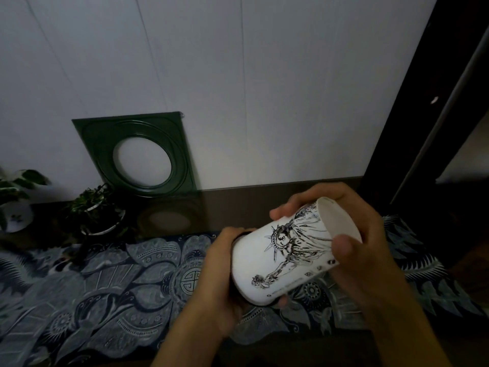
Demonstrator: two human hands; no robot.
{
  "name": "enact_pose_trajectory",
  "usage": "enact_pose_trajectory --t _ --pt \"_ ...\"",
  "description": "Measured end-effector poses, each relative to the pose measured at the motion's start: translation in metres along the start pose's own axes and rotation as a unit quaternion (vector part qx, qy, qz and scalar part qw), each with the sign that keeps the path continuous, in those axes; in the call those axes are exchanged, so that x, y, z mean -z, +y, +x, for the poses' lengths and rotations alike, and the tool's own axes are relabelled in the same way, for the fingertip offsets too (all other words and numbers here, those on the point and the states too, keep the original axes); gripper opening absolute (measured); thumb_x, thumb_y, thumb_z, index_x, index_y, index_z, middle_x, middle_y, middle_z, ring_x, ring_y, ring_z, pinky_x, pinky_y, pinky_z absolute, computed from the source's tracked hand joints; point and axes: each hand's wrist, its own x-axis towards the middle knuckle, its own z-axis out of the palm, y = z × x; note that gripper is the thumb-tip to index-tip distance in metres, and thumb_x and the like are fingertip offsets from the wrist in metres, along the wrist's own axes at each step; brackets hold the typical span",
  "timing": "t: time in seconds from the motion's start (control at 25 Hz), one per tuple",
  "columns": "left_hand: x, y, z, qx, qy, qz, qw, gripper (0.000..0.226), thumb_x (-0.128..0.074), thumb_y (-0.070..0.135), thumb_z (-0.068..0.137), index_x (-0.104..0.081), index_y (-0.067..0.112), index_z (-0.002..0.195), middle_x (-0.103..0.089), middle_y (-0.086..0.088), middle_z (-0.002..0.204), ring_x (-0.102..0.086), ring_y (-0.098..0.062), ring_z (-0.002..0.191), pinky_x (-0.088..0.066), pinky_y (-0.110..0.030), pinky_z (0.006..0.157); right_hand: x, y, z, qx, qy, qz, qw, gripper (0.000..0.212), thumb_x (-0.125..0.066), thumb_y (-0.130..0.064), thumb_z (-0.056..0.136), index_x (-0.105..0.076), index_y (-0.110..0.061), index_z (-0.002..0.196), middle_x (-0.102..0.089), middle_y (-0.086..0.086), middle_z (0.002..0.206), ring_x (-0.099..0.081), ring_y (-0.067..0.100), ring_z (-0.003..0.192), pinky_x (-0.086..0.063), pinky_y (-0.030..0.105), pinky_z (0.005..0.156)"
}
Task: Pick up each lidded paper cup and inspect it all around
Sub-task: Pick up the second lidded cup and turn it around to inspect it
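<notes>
- The inspection looks under way: one paper cup [288, 250] is off the table, tipped on its side above the patterned cloth [105, 282], between both hands.
- The left hand [219, 276] curls round the wide end, where a dark lid seems mostly hidden; the right hand [352, 234] grips the narrow base, thumb on the wall.
- No other cups show, so what remains cannot be told.
- The cup is smooth white paper, tapered, printed with a black line-drawn statue.
- Behind stands a glossy green square frame [137, 152] with a round hole.
</notes>
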Motion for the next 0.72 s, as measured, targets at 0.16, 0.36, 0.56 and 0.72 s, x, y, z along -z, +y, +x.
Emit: enact_pose_trajectory --t 0.16,0.36,0.56,0.72 --pt "-0.006 -0.004 0.004 -0.081 0.091 -0.007 0.992 0.043 -0.048 0.035 0.091 -0.078 0.019 0.064 -0.076 -0.010 0.070 -0.068 -0.028 0.053 -0.052 -0.034 0.053 -0.010 0.016 -0.005 0.021 0.097 0.064 0.993 0.055 -0.085 -0.046 0.062 -0.065 -0.014 0.101 -0.072 0.011 0.096 -0.070 0.036 0.100 -0.058 0.048 0.079" --pt "-0.015 -0.017 0.015 -0.226 0.184 0.103 0.951 0.047 -0.039 0.021 0.100 -0.069 0.033 0.066 -0.070 0.006 0.061 -0.064 -0.010 0.048 -0.040 -0.023 0.034 -0.006 0.041 -0.019 -0.045 0.278 0.163 0.946 0.048 -0.079 -0.041 0.072 -0.065 -0.014 0.110 -0.072 0.013 0.104 -0.069 0.035 0.104 -0.056 0.052 0.085" --pt "0.001 -0.036 0.023 -0.168 0.148 0.073 0.972 0.023 -0.049 0.031 0.096 -0.067 0.018 0.103 -0.072 -0.013 0.102 -0.070 -0.032 0.089 -0.051 -0.032 0.051 0.008 0.056 -0.038 -0.071 0.260 -0.318 0.909 0.034 -0.051 -0.027 0.097 -0.054 -0.042 0.127 -0.040 -0.006 0.147 -0.051 -0.007 0.117 -0.053 0.018 0.090" --pt "0.001 -0.055 0.023 -0.131 0.149 0.104 0.975 0.023 -0.056 0.036 0.097 -0.067 0.017 0.104 -0.069 -0.009 0.108 -0.067 -0.029 0.101 -0.059 -0.047 0.073 0.013 0.083 -0.065 -0.111 0.084 -0.461 0.876 0.048 -0.040 -0.055 0.094 -0.030 -0.051 0.140 -0.001 -0.018 0.162 0.002 0.001 0.149 -0.024 0.027 0.117"
